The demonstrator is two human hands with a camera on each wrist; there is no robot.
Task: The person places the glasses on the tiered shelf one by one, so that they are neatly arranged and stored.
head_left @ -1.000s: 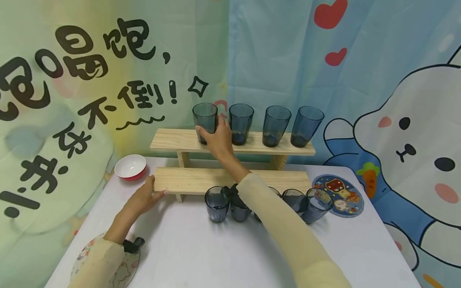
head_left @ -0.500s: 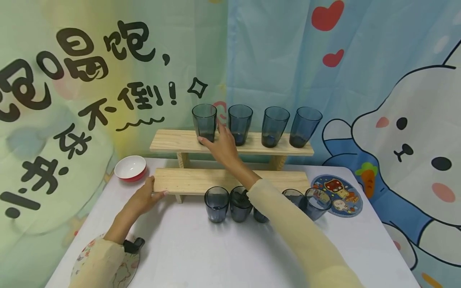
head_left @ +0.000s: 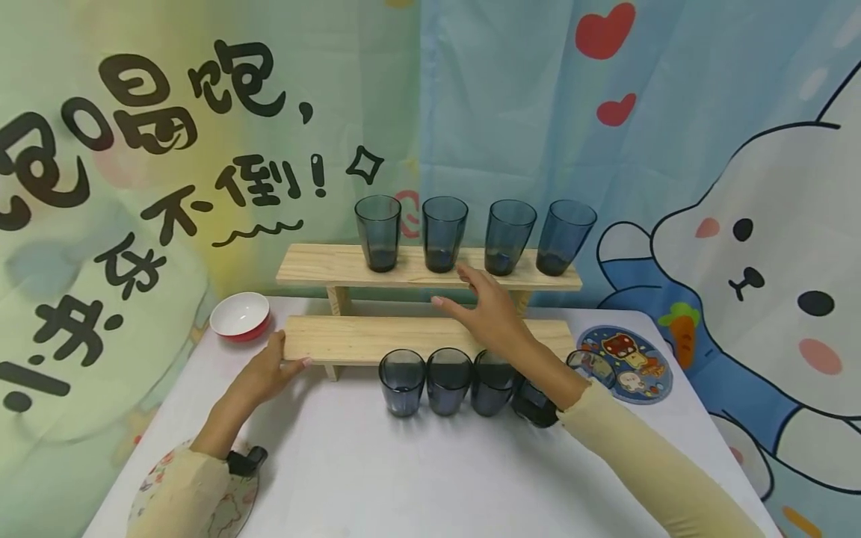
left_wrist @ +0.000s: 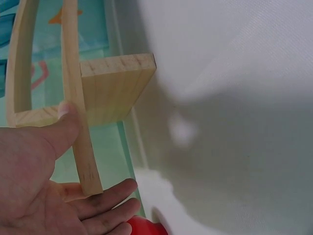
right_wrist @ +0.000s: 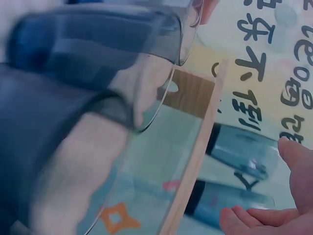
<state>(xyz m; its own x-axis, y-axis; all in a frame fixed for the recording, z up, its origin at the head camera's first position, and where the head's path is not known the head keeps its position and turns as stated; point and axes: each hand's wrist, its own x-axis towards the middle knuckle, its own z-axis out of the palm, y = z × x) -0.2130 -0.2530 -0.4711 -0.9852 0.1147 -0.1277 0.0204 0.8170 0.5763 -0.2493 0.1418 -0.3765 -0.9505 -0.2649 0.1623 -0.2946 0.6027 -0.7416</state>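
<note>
A two-tier wooden rack (head_left: 350, 338) stands on the table. My left hand (head_left: 267, 371) grips the left end of its lower board; in the left wrist view the thumb lies on one side of the board (left_wrist: 87, 161) and the fingers reach past the other. Several blue-tinted drinking glasses (head_left: 378, 237) stand spaced along the upper board (head_left: 316, 263). My right hand (head_left: 496, 317) hovers over the lower board, fingers spread, holding nothing. More tinted glasses (head_left: 403, 385) stand in a row before the rack; my right forearm partly hides those at the row's right end.
A red and white bowl (head_left: 241, 315) sits left of the rack. To its right lies a round blue cartoon mat (head_left: 649, 370). A patterned round mat (head_left: 232, 497) is partly under my left sleeve. A printed curtain (head_left: 498, 97) hangs behind the table.
My right hand has let go of the leftmost glass on the upper board and moved right and toward me. That glass stays standing. The left hand keeps its hold on the rack.
</note>
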